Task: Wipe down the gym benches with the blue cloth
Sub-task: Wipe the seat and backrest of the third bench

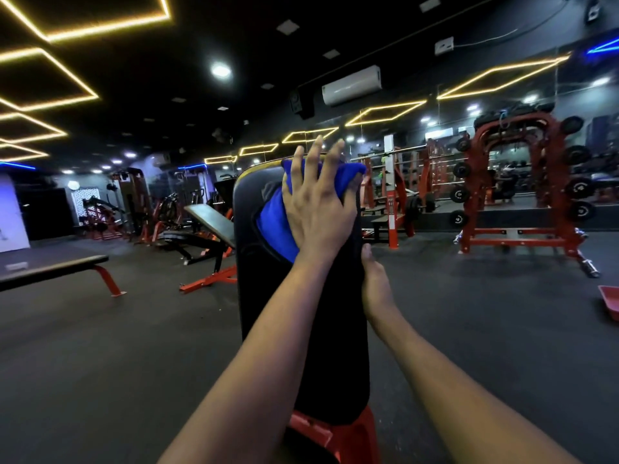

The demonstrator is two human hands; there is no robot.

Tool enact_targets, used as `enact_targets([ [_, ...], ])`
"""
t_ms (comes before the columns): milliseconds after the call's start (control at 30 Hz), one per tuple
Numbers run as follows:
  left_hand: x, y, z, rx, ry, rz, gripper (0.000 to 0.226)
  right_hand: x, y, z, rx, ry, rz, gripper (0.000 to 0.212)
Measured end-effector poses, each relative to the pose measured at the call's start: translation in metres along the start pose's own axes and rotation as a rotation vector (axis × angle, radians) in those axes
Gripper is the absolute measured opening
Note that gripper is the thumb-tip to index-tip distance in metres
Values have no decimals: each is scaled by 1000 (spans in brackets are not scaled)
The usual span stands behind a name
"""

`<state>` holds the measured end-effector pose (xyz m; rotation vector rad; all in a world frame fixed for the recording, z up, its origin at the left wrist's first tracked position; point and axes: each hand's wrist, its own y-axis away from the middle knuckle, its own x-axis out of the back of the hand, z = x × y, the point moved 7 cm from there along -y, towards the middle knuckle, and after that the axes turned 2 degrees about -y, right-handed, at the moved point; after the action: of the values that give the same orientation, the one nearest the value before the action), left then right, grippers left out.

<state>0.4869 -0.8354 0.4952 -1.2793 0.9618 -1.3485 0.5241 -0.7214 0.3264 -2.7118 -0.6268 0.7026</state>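
- Dark gym hall with black rubber floor (100,346), black ceiling and yellow light strips (50,95) in diamond shapes overhead.
- In the middle, near: upright black padded backrest (268,313) of a bench, on a red frame (338,437) at the bottom edge.
- Blue cloth (273,222) pressed flat against the upper part of this backrest, bunched, one corner sticking out at the top right.
- Left hand (316,209) laid over the cloth, palm on it, fingers spread apart and pointing up, not closed around the fabric.
- Right hand (375,283) at the right edge of the backrest, lower than the cloth, thumb on the front; other fingers hidden behind the pad, so cannot tell how tightly closed.
- Left, near: flat bench (57,267) with red legs.
- Left of centre, farther: incline bench (209,219) on a red base.
- Right, far: red rack (516,185) with black weight plates, before a mirror wall.
- Up on the far wall: white air conditioner (351,85).
- Right edge, on the floor: part of a red tray-like thing (610,301), not clear what.
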Motion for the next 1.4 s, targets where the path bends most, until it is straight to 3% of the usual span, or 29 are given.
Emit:
enact_targets([
  [100, 6, -42, -2, -57, 116, -33, 56, -6, 13, -25, 35, 132, 64, 86],
  [233, -5, -87, 7, -394, -48, -254, 41, -17, 5, -72, 115, 171, 157, 61],
  [433, -25, -106, 22, -476, -150, -471, 43, -22, 0, -86, 237, 213, 322, 52],
  [500, -22, -107, 23, -510, -35, -502, 48, -22, 2, -89, 269, 237, 348, 51],
  [600, -25, -114, -11, -419, 94, -580, 57, -25, 4, -91, 275, 278, 366, 56],
  [733, -25, -126, -81, -182, -48, -621, 56, -27, 11, -94, 294, 292, 391, 56],
  [800, -27, -125, -77, -127, -25, -649, 55, -27, 13, -96, 290, 284, 396, 55],
  [967, -18, -99, 8, -396, -23, -560, 49, -32, 19, -97, 246, 265, 394, 52],
  [1067, -7, -84, 25, -533, -9, -483, 50, -30, 20, -100, 247, 273, 415, 51],
  [1133, -7, -93, -6, -427, 61, -495, 51, -31, 21, -99, 249, 286, 422, 52],
  [1233, -17, -109, -97, -129, 106, -525, 59, -31, 22, -98, 235, 314, 434, 51],
  [1400, -24, -84, -189, 296, 305, -404, 57, -32, 21, -95, 240, 344, 420, 45],
])
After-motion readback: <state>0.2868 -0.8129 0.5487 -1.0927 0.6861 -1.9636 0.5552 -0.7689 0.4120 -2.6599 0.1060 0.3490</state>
